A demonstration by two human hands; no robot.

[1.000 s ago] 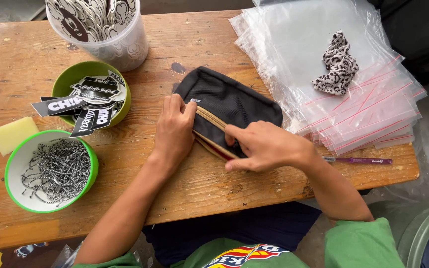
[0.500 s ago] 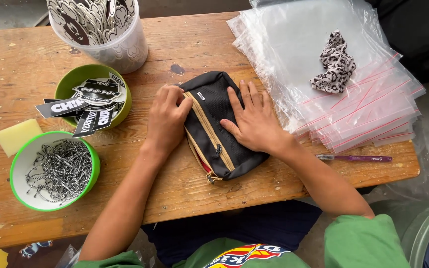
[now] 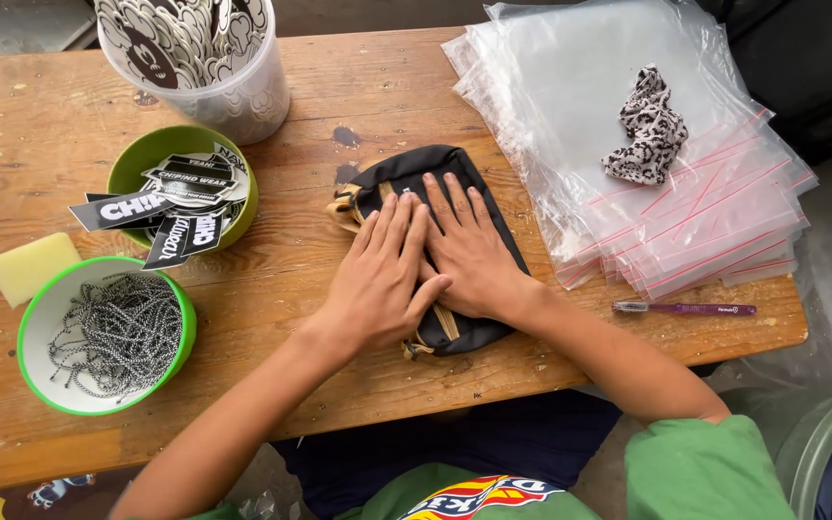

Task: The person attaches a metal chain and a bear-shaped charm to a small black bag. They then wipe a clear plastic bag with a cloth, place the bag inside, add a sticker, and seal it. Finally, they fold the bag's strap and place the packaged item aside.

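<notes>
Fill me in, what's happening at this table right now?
A person presses both palms flat on a small black pouch lying on the wooden table. The left hand and right hand sit side by side, fingers spread. Nearby are a stack of clear zip bags, a purple pen, a bowl of ball chains and a bowl of stickers.

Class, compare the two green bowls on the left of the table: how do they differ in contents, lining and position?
The near bowl holds a tangle of silver ball chains; the far bowl holds black-and-white stickers, some poking over its rim. The near bowl is white inside, the far bowl green throughout. The near bowl looks wider. Both are round, green-rimmed and untouched by either hand.
</notes>
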